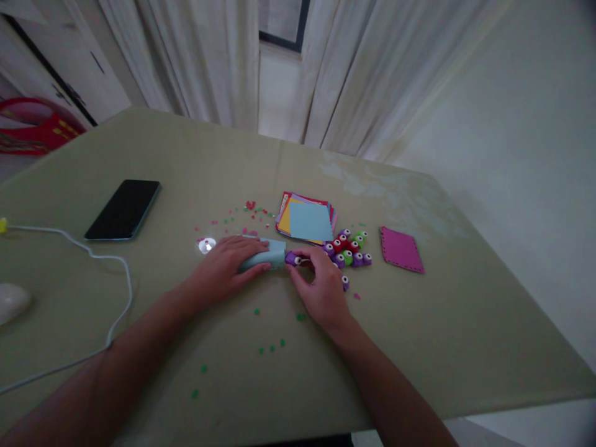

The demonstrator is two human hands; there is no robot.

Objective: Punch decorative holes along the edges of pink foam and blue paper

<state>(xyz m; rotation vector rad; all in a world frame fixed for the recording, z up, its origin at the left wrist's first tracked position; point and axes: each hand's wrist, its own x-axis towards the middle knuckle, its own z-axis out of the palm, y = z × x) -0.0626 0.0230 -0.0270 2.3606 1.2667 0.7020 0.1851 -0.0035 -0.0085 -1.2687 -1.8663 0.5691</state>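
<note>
My left hand (237, 257) lies over a light-blue sheet (278, 254) that looks rolled or folded, fingers on top and thumb along its near side. At the sheet's right end, my right hand (321, 282) pinches a small purple piece with a white, eye-like spot (292, 258) between thumb and fingers. The piece touches or nearly touches the sheet's edge; I cannot tell which. Just right of that hand sits a cluster of similar purple, red and green eyed pieces (347, 251), partly hidden by my fingers. Behind the sheet is a stack of coloured squares (310, 220), light blue on top.
A magenta square with a stitched-looking edge (402, 249) lies to the right. Tiny red and green bits (251, 205) are scattered around, with green dots (272, 349) nearer me. On the left are a black-screened tablet (123, 210), a white cable (129, 279) and a white rounded object (13, 302).
</note>
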